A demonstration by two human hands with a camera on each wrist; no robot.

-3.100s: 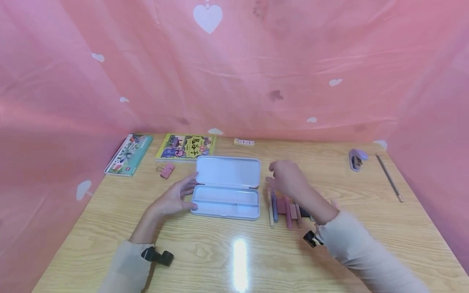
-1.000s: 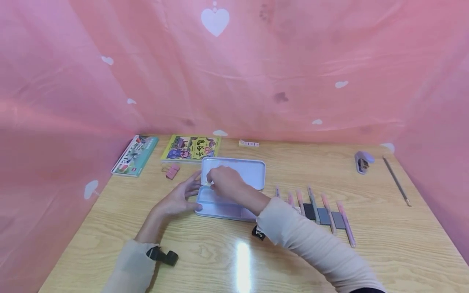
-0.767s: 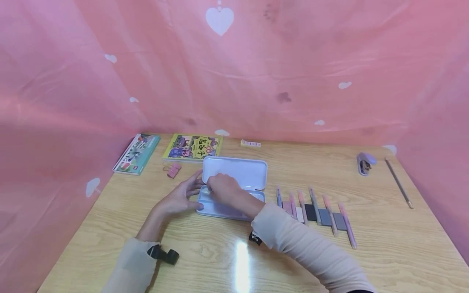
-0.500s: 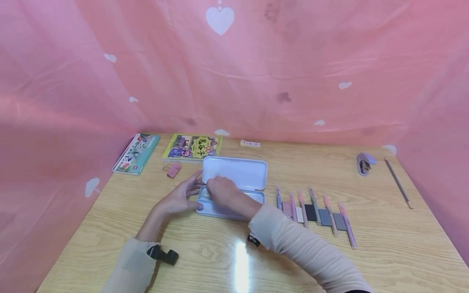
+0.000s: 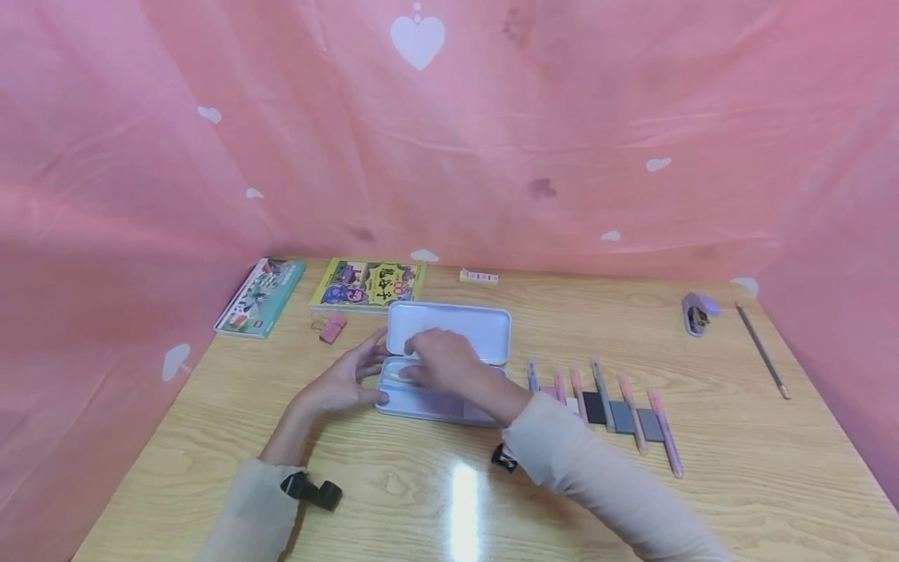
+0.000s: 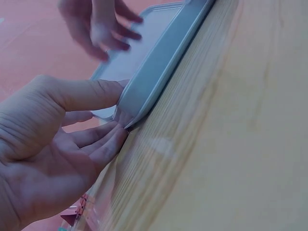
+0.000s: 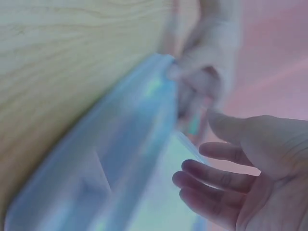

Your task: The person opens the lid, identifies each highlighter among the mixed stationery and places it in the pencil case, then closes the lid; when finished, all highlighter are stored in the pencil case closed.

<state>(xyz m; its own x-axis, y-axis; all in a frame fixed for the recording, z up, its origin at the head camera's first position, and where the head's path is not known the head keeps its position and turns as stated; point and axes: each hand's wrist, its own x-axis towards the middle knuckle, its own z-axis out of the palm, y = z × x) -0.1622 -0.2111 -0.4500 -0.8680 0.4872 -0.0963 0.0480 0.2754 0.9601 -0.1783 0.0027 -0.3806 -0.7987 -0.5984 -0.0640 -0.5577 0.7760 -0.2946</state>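
A pale blue-white pencil case (image 5: 485, 332) lies open on the table, its lid folded back. My left hand (image 5: 340, 380) holds the case's left end, thumb on the rim and fingers against the outer corner in the left wrist view. Over the tray hovers my right hand (image 5: 449, 363), partly covering it. The right wrist view shows that hand's fingers (image 7: 216, 178) spread with nothing between them. A cream-coloured pen (image 5: 397, 378) lies in the rear compartment, its end visible left of the right hand and the rest hidden.
Right of the case lie several highlighters (image 5: 669, 437) among flat blocks, one of them black (image 5: 593, 407). Farther right are a purple stapler (image 5: 695, 314) and a pencil (image 5: 762, 350). Behind and left lie a yellow book (image 5: 368, 283), a teal book (image 5: 260, 298) and a pink binder clip (image 5: 332, 328).
The cream pen, earlier beside the other highlighters, is now in the tray. My right hand went down into the tray, then let go and lifted slightly to the right. My left hand stays on the case.
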